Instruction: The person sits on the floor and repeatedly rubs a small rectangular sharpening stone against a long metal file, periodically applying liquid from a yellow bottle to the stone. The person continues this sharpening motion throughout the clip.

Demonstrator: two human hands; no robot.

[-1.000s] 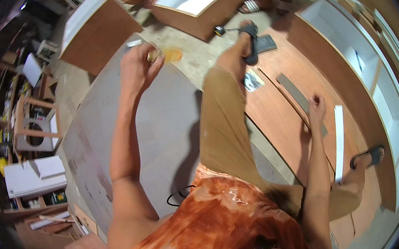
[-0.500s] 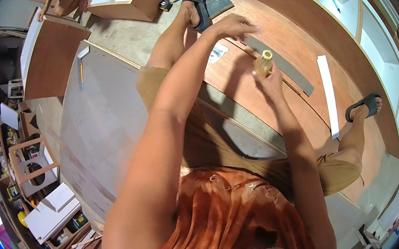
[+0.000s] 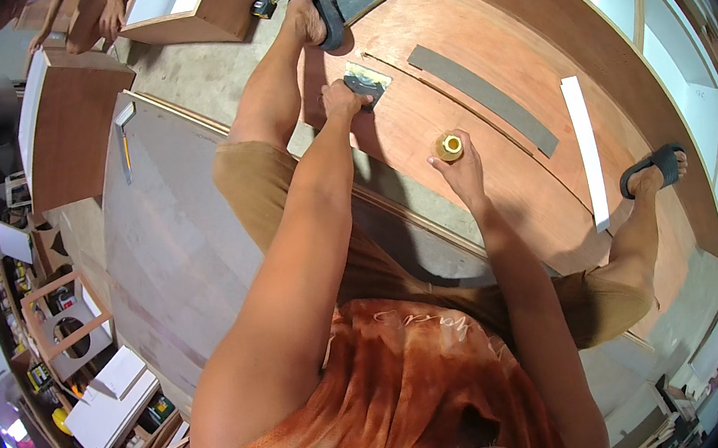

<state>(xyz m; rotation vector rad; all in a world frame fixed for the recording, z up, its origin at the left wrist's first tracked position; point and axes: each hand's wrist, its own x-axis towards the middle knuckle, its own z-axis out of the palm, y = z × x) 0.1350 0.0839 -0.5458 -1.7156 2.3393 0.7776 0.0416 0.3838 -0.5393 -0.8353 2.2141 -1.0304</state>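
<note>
My left hand (image 3: 342, 99) reaches forward and grips the near edge of a small dark flat piece (image 3: 376, 92), with the thumb pressed on it. This piece lies over or against a pale yellowish patch on the reddish-brown plywood sheet (image 3: 469, 105); which of the two cannot be told. In my right hand (image 3: 466, 172) is a small yellowish see-through bottle (image 3: 448, 148), its round mouth uncapped and facing up. A curved grey strip (image 3: 486, 99) lies on the plywood beyond the bottle. To its right is a straight white strip (image 3: 585, 154).
A long curved cabinet frame (image 3: 663, 92) with white compartments stands at the right. On the left, a grey panel (image 3: 172, 219) carries a pencil (image 3: 126, 155). A tape measure (image 3: 263, 7) rests near my left sandal. Another person's hand (image 3: 112, 17) shows at the upper left.
My left hand has come down and nearer onto the small flat piece. The bottle in my right hand has moved left and nearer, its mouth now facing up more. The whole view has shifted slightly.
</note>
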